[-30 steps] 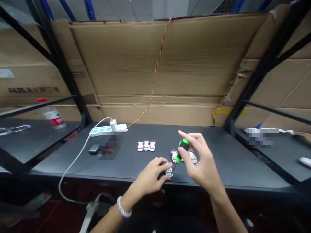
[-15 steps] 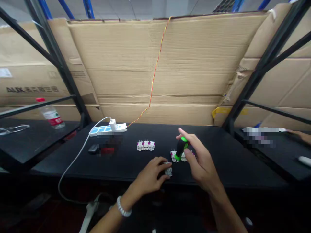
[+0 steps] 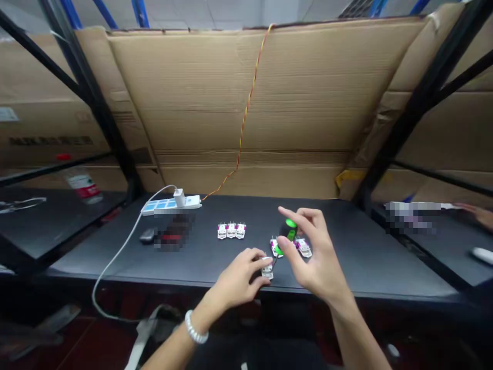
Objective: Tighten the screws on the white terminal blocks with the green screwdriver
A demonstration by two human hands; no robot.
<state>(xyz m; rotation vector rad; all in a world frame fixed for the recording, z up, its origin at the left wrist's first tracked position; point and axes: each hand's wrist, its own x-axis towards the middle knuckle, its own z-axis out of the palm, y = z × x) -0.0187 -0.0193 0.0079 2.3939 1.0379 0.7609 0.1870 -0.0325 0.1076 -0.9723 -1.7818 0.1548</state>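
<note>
My left hand [image 3: 239, 277] pinches a small white connector block [image 3: 267, 269] down on the black table [image 3: 362, 257] near its front edge. My right hand [image 3: 314, 254] grips a black screwdriver with a green handle [image 3: 287, 235], its thin shaft slanting down-left onto that block. Two more white and magenta blocks [image 3: 303, 247] lie just behind the screwdriver. A row of three such blocks [image 3: 231, 230] sits farther back, left of my hands.
A white and blue power strip [image 3: 171, 204] with a charger and white cable lies at the back left. A red-yellow twisted wire [image 3: 246, 110] hangs down the cardboard wall [image 3: 308, 103]. A plastic bottle [image 3: 81, 185] stands far left. Another person's hand [image 3: 477, 213] shows at far right.
My right hand has turned on the screwdriver handle, its fingers shifting round the grip. The left hand has stayed pinched on the block. The view shook slightly.
</note>
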